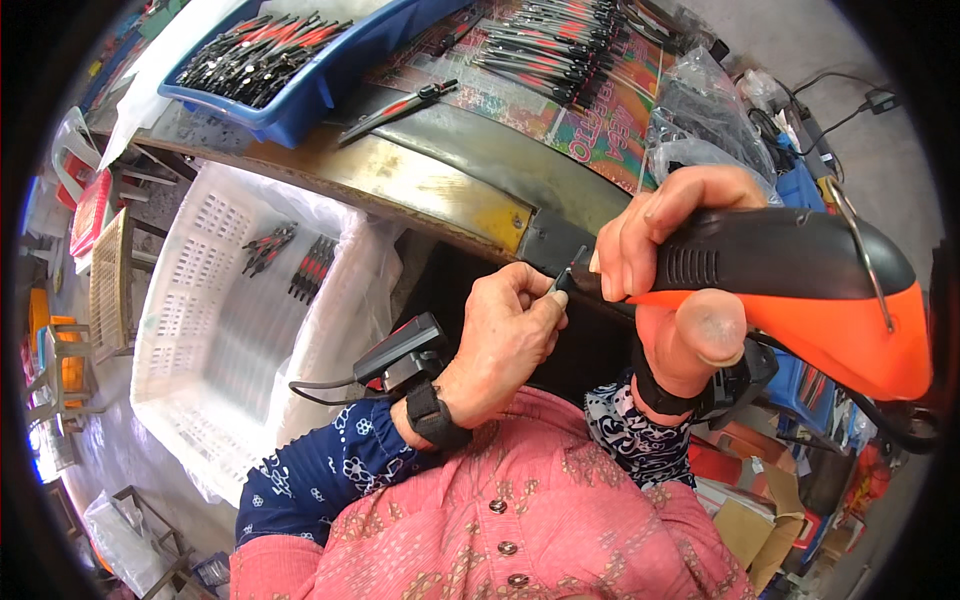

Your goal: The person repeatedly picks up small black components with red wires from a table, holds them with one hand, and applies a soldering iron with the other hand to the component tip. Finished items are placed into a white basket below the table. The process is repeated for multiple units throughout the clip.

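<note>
My right hand (690, 235) is wrapped round a black and orange electric screwdriver (800, 262) with a wire hanging loop at its rear end. Its narrow front end points left, toward my other hand. My left hand (510, 325) is closed, thumb and finger pinching a small dark piece (563, 281) right at the screwdriver's tip. Most of that piece is hidden by the fingers, so its kind cannot be made out. Both hands are just in front of the table edge, above a dark metal block (553, 243) fixed there.
A blue bin (290, 125) full of slim black-and-red pen-like tools stands on the table (480, 150). One such tool (398, 110) lies alone beside it; a row (550, 45) lies farther back. Below left is a white plastic crate (180, 300). Plastic bags (705, 110) lie right.
</note>
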Demonstrator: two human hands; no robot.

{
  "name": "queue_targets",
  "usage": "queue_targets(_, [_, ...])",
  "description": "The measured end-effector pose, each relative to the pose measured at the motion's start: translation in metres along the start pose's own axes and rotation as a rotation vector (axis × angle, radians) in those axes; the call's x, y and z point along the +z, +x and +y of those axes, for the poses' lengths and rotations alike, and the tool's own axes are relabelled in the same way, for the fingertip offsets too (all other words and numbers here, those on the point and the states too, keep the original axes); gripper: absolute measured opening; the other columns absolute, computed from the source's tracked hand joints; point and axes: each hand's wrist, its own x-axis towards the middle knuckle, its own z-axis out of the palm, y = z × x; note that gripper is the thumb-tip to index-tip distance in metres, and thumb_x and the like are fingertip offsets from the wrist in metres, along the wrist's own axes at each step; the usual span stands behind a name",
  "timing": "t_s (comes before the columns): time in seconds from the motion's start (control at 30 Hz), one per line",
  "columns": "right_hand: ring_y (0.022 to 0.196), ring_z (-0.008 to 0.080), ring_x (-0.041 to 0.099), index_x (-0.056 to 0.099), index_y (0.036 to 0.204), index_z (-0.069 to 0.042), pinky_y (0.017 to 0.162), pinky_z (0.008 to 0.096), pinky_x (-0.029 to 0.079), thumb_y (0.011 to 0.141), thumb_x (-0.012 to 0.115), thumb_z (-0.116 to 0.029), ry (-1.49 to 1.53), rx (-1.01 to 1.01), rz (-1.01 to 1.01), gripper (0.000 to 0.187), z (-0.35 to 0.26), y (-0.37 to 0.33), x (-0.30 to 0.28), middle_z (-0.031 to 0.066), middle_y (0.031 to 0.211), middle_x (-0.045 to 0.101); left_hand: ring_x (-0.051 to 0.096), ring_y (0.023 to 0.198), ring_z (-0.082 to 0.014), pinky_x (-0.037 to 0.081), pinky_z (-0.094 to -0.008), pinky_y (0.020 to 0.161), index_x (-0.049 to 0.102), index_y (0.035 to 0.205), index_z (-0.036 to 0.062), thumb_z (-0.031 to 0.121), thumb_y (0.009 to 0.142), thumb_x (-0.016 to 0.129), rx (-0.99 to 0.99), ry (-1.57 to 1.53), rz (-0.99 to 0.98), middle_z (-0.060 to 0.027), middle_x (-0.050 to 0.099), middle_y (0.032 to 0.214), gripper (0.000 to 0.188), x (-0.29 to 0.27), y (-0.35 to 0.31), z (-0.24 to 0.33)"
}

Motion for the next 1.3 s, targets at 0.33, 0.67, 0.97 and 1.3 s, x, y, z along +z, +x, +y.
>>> queue_targets(0.33, [0.053, 0.0170, 0.051, 0.045, 0.096, -0.002, 0.054, 0.0313, 0.046, 0.062, 0.073, -0.061, 0.235, -0.241, 0.025, 0.073, -0.003, -0.017, -0.021, 0.0048, 0.064, 0.050, 0.056, 0.061, -0.0087, 0.045, -0.0215, 0.054, 0.053, 0.100, -0.0018, 0.001, 0.079, 0.063, 0.167, 0.431, 0.026, -0.0049, 0.061, 0.073, 0.023, -0.015, -0.003, 0.005])
queue_targets(0.67, [0.053, 0.0185, 0.054, 0.045, 0.093, -0.002, 0.056, 0.0332, 0.047, 0.066, 0.078, -0.049, 0.163, -0.179, 0.111, 0.063, -0.005, -0.025, -0.035, 0.0068, 0.064, 0.051, 0.059, 0.079, -0.0335, 0.046, -0.0394, 0.067, 0.058, 0.091, 0.0047, 0.006, 0.072, 0.063, 0.953, 1.310, 0.472, -0.0138, 0.061, 0.084, 0.019, -0.075, 0.079, 0.070])
queue_targets(0.97, [0.055, 0.0229, 0.057, 0.049, 0.091, 0.000, 0.055, 0.0366, 0.048, 0.060, 0.085, -0.037, 0.305, -0.143, 0.108, 0.060, -0.002, -0.023, -0.048, 0.0107, 0.064, 0.055, 0.053, 0.088, -0.0315, 0.041, -0.0402, 0.077, 0.063, 0.090, 0.0059, 0.007, 0.072, 0.064, 0.969, 1.608, 0.507, -0.0115, 0.056, 0.090, 0.018, -0.085, 0.119, 0.079])
queue_targets(1.3, [0.054, 0.0206, 0.056, 0.048, 0.090, -0.001, 0.053, 0.0349, 0.048, 0.059, 0.085, -0.038, 0.344, -0.153, 0.132, 0.061, 0.005, -0.018, -0.058, 0.0085, 0.063, 0.054, 0.054, 0.087, -0.0313, 0.044, -0.0405, 0.075, 0.063, 0.090, 0.0067, 0.006, 0.072, 0.064, 1.188, 1.492, 0.277, -0.0102, 0.060, 0.088, 0.017, -0.031, 0.164, 0.093])
